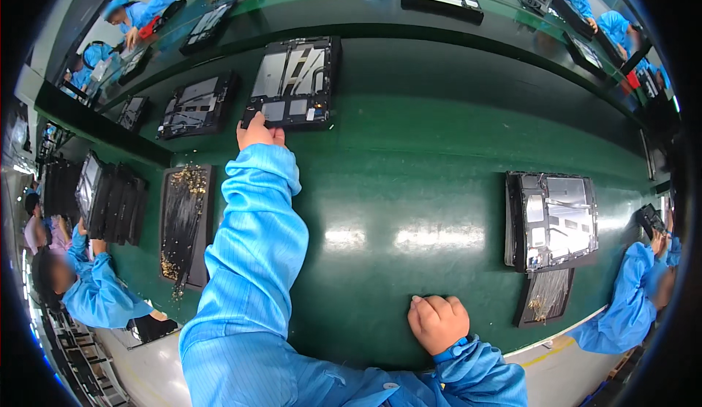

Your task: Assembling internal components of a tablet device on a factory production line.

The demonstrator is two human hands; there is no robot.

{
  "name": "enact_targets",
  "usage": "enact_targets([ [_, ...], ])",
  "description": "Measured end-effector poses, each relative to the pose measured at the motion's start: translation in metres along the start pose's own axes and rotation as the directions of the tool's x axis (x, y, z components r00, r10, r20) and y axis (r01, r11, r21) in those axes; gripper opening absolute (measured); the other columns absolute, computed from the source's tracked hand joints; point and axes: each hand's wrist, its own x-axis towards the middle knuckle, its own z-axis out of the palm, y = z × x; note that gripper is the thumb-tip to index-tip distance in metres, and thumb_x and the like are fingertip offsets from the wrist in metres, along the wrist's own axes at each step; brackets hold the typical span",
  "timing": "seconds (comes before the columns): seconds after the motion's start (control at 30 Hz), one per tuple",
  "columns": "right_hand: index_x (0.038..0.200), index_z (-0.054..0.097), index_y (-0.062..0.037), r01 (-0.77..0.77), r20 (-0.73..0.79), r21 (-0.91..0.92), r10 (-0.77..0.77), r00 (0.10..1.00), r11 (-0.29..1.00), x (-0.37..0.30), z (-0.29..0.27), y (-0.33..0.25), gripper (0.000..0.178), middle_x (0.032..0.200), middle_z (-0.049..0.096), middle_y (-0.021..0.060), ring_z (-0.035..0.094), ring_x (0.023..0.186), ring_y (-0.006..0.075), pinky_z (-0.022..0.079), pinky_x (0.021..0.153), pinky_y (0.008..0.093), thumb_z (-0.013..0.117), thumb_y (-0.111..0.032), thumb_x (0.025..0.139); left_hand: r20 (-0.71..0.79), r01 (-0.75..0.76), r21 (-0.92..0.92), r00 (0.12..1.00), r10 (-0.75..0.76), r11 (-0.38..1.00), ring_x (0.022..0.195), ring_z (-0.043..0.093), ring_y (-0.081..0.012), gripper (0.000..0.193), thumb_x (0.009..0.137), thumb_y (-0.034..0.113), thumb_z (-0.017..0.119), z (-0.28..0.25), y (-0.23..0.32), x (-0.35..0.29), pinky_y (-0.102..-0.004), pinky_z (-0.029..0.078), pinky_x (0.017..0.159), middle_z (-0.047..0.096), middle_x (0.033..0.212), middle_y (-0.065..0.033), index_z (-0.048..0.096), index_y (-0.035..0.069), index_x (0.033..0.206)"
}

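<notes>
My left arm stretches forward over the green bench. At its end my left hand (259, 133) grips the near left corner of a black tray (296, 123) that carries an opened tablet (303, 70), its silver battery panels and dark cables showing. The fingers lie partly over the tray's edge; part of the grip is hidden. My right hand (439, 323) rests on the bench close to my body, fingers curled into a loose fist with nothing seen in it.
Left, a shallow black tray (208, 217) holds thin strips with gold ends. Right, stacked opened tablets (559, 217) stand by another strip tray (521, 308). More trayed tablets (194, 107) sit at left, beside a dark frame bar (95, 122). Co-workers in blue sit around the bench.
</notes>
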Motion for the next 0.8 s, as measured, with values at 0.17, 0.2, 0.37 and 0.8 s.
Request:
enact_targets([
  [0.17, 0.074, 0.053, -0.0108, 0.024, -0.066, -0.067, -0.028, 0.997, 0.997, 0.001, 0.000, 0.001, 0.020, 0.067, 0.052, 0.0036, 0.047, 0.055, 0.0215, 0.040, 0.051, 0.0295, 0.064, -0.007, 0.057, 0.284, -0.217, -0.013, 0.935, 0.212, 0.976, 0.085, 0.048, -0.0224, 0.043, 0.076, 0.002, 0.046, -0.013, 0.038, -0.043, -0.0384, 0.044, 0.069, 0.046, 0.100, -0.0094, 0.031, 0.010, 0.116],
  [0.2, 0.076, 0.054, -0.0098, 0.032, -0.089, -0.075, -0.039, 0.995, 0.997, 0.000, 0.002, 0.004, 0.018, 0.066, 0.052, 0.0028, 0.048, 0.055, 0.0222, 0.041, 0.051, 0.0302, 0.063, -0.010, 0.060, 0.412, -0.155, 0.019, 0.901, 0.133, 0.988, 0.086, 0.048, -0.0219, 0.041, 0.076, 0.001, 0.045, -0.022, 0.049, -0.054, -0.0384, 0.043, 0.071, 0.047, 0.100, -0.0096, 0.032, 0.009, 0.115],
  [0.37, 0.084, 0.054, -0.0010, -0.420, -0.194, -0.109, 0.395, 0.898, 0.901, -0.005, 0.000, 0.004, 0.019, 0.072, 0.054, 0.0139, 0.050, 0.064, 0.0293, 0.041, 0.059, 0.0366, 0.057, -0.015, 0.071, 0.681, 0.058, 0.311, 0.683, -0.265, 0.949, 0.094, 0.048, -0.0189, 0.034, 0.075, 0.004, 0.046, -0.088, 0.086, -0.107, -0.0321, 0.037, 0.084, 0.050, 0.101, -0.0085, 0.037, 0.002, 0.108],
  [0.8, 0.101, 0.049, 0.0014, -0.724, 0.084, 0.629, 0.901, 0.425, 0.283, 0.005, -0.014, 0.049, 0.038, 0.082, 0.053, 0.0069, 0.048, 0.071, 0.0111, 0.039, 0.065, 0.0229, 0.043, -0.032, 0.082, 0.530, -0.304, 0.739, 0.813, -0.241, 0.601, 0.073, 0.050, -0.0113, 0.042, 0.077, 0.016, 0.052, -0.154, 0.019, -0.170, -0.0249, 0.041, 0.065, 0.056, 0.082, -0.0089, 0.040, -0.005, 0.111],
])
